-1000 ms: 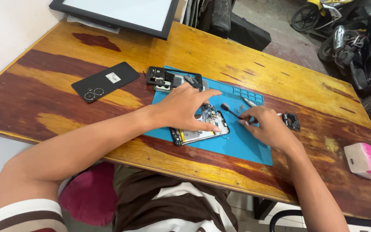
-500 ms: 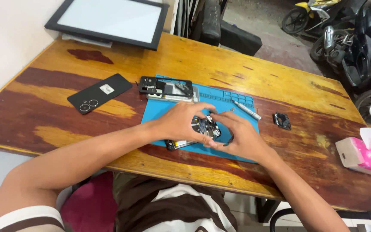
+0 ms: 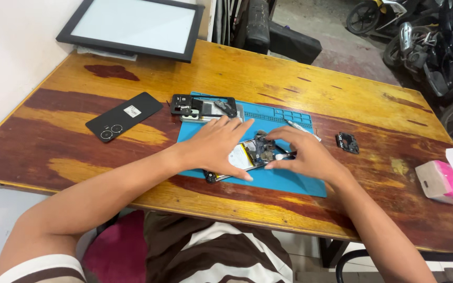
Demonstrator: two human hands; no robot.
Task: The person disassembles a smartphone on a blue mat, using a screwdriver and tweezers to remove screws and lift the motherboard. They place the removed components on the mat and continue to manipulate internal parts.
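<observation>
Two hands work on an opened phone [image 3: 247,157] lying on the blue mat [image 3: 289,181] on the worktop [image 3: 289,84]: left hand [image 3: 213,147] pressing flat with spread fingers, right hand [image 3: 308,154] with fingers pinched at its circuitry.

Worn wooden table [image 3: 289,78], white wall [image 3: 11,47] at left, grey concrete floor [image 3: 336,23], daylight

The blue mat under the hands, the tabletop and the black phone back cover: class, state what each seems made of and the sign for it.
Blue mat: probably silicone or rubber; matte, with moulded compartments along its far edge.
Tabletop: wood, glossy varnish; grain shows, with worn dark patches.
Black phone back cover: likely plastic, possibly glass; smooth, with a slight sheen.
</observation>
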